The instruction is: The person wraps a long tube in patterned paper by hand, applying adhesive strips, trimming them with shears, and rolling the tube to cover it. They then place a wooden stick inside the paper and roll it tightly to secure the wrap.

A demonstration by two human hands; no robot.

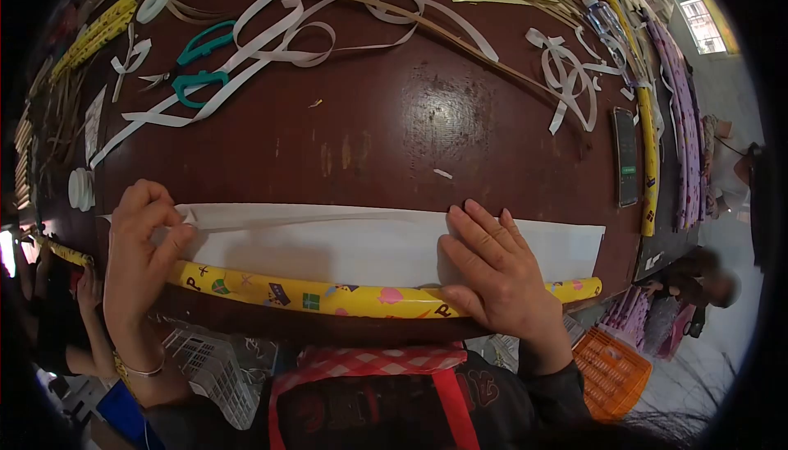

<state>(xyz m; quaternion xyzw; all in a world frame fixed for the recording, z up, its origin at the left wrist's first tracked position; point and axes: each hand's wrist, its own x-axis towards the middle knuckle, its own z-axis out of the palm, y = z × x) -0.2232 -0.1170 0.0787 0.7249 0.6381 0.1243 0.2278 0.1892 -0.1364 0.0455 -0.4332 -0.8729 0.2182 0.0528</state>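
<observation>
Count: 2 hands, 1 sheet, 1 tube under work. Sheet is white, thin and long, lying flat across the near edge of the table, with a soft fold line along its top edge. Tube is yellow, glossy and cartoon-printed, running along the table lip and touching the sheet's near edge. Left hand has fingers curled, thumb and fingertips pinching the sheet's left end, which they partly hide. Right hand is spread flat, fingers together-ish, palm pressing the sheet with the heel over the tube, so the tube is hidden there. Table is dark brown, worn and scuffed in the middle. Also on it: 1 pair of teal-handled scissors, 1 phone face up with the screen dark, 1 clear bottle, and 1 white tape roll. White strips are looped and tangled, too many to count. A second yellow tube lies just beside the phone, its far end lost in the lens curve. Below the table: 1 orange crate, 1 white crate, both cut off. A person far right is blurred
</observation>
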